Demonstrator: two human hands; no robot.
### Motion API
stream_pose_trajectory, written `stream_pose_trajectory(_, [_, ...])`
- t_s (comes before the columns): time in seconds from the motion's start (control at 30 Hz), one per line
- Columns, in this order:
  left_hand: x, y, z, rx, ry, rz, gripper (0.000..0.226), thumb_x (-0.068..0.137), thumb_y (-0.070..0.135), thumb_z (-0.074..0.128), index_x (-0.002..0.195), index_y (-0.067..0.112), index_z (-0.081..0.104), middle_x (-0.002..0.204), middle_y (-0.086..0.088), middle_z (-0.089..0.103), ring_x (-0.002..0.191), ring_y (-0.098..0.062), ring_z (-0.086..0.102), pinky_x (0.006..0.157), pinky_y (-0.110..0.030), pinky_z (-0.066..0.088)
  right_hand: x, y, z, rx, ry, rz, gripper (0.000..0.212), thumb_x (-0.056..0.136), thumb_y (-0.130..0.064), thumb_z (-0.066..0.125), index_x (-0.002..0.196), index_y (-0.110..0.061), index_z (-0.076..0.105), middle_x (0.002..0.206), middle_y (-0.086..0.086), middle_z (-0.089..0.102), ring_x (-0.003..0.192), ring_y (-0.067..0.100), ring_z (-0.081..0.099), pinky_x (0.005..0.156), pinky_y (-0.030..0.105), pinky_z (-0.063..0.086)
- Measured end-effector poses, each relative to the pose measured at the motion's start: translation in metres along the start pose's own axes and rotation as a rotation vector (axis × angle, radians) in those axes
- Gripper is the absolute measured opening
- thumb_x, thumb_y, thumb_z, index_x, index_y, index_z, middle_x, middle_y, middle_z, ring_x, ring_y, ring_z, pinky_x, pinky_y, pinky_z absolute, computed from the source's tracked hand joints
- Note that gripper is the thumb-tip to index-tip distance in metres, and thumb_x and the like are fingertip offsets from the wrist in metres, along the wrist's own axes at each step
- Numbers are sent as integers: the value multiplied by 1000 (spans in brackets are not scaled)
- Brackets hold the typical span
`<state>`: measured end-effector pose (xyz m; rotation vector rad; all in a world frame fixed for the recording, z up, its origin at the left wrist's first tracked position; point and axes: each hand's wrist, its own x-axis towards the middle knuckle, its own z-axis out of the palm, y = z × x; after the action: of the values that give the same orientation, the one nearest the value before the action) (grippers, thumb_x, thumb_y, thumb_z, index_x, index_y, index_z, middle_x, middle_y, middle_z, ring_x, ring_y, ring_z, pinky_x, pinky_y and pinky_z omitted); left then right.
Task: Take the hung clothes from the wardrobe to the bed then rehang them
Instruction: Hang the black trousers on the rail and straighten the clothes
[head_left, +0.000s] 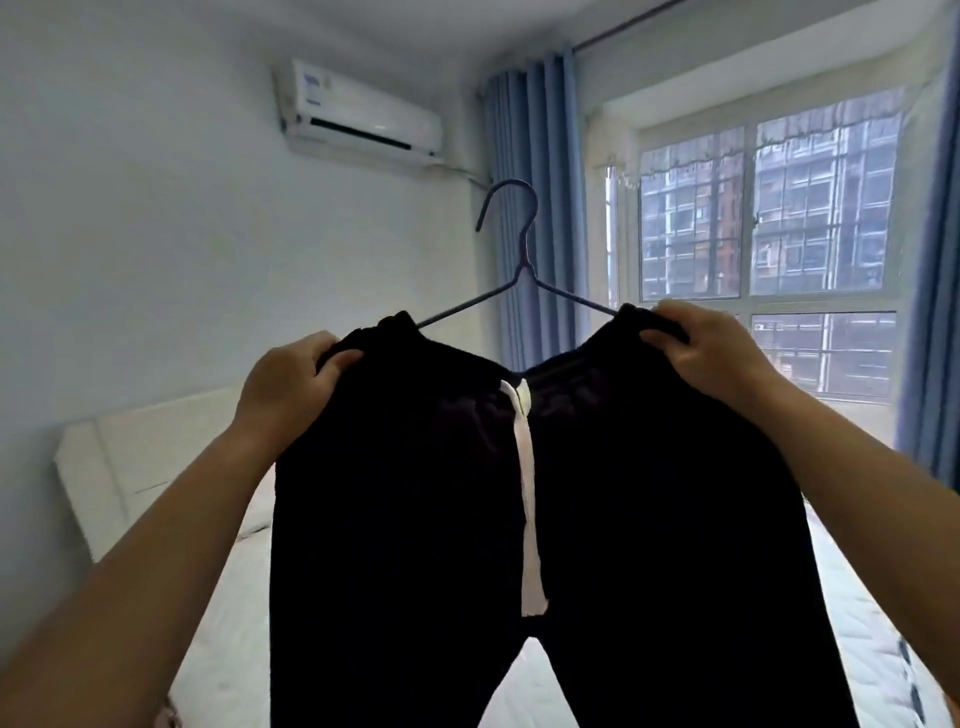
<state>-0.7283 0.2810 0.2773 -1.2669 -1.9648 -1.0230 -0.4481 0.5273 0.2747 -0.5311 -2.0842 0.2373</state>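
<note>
- Your trousers (415, 519) are plain black, with a white drawstring (522, 467).
- Your hanger (524, 266) is dark blue-grey.
- At upper centre you see blue curtains (540, 156).
- The bed (857, 597) at lower right is white and quilted.

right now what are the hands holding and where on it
Black trousers on a wire hanger: the left hand grips one end of the waistband, the right hand the other.
</note>
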Motion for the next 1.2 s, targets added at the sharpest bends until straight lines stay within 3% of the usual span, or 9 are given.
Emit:
stream_pose_trajectory(0.13, [-4, -33, -33, 44, -39, -99, 25, 90, 30, 52, 74, 11, 57, 62, -5, 55, 68, -29, 53, 59, -34, 36, 12, -13, 13, 69, 9, -13, 23, 87, -14, 57, 68, -24, 49, 62, -2, 53, 65, 23, 51, 61, 32, 37])
stream_pose_trajectory(0.23, [-9, -46, -48, 29, -89, -171, 24, 91, 30, 50, 68, 22, 51, 65, 0, 54, 68, -23, 52, 58, -30, 36, 18, -26, 27, 106, 19, -32, 18, 87, -13, 58, 71, -18, 50, 60, -6, 50, 60, 17, 48, 57, 24, 37])
stream_pose_trajectory(0.37, [-9, -43, -61, 38, -64, -135, 17, 91, 33, 48, 88, 17, 53, 75, 2, 57, 74, -20, 53, 61, -30, 36, 27, -49, 40, 193, 38, -104, 18, 86, -11, 60, 71, -17, 52, 59, -6, 51, 57, 10, 47, 53, 11, 38])
stream_pose_trajectory(0.6, [-7, -39, -100, 158, 66, 23, 15, 91, 26, 50, 78, 20, 51, 60, 6, 54, 59, -13, 51, 58, -21, 37, 41, -90, 51, 249, 63, -227, 8, 86, -13, 60, 79, -17, 58, 63, -6, 54, 63, 16, 51, 59, 20, 37])
stream_pose_trajectory(0.67, [-10, -35, -108, 153, 95, 41, 15, 91, 24, 51, 76, 21, 52, 59, 6, 54, 59, -11, 52, 59, -21, 38, 42, -101, 53, 257, 51, -267, 14, 86, -14, 60, 78, -23, 53, 63, -14, 52, 61, 6, 51, 58, 12, 37])
stream_pose_trajectory(0.8, [-15, -29, -119, 189, 162, 21, 17, 90, 26, 52, 75, 18, 55, 58, 0, 54, 61, -26, 52, 56, -32, 36, 45, -111, 59, 285, 17, -266, 10, 87, -16, 59, 80, -22, 55, 66, -12, 56, 65, 10, 54, 61, 14, 39])
stream_pose_trajectory(0.9, [-22, -36, -129, 226, 224, -48, 22, 89, 29, 53, 72, 15, 55, 57, -2, 52, 64, -30, 51, 60, -32, 34, 47, -107, 64, 250, -86, -273, 3, 87, -21, 59, 84, -21, 58, 69, -9, 57, 69, 12, 56, 62, 15, 38])
stream_pose_trajectory(1.03, [-38, -51, -148, 211, 286, -137, 24, 88, 29, 55, 79, 8, 63, 64, -12, 59, 71, -34, 55, 64, -33, 37, 47, -99, 66, 271, -132, -257, 18, 87, -24, 58, 93, -8, 64, 69, -11, 55, 68, 8, 55, 62, 15, 40])
stream_pose_trajectory(1.2, [-58, -48, -167, 265, 311, -234, 26, 87, 33, 55, 81, 9, 64, 64, -8, 57, 72, -33, 56, 64, -32, 36, 51, -120, 79, 265, -262, -267, 20, 87, -31, 57, 68, -26, 53, 65, -6, 54, 65, 14, 53, 61, 23, 41])
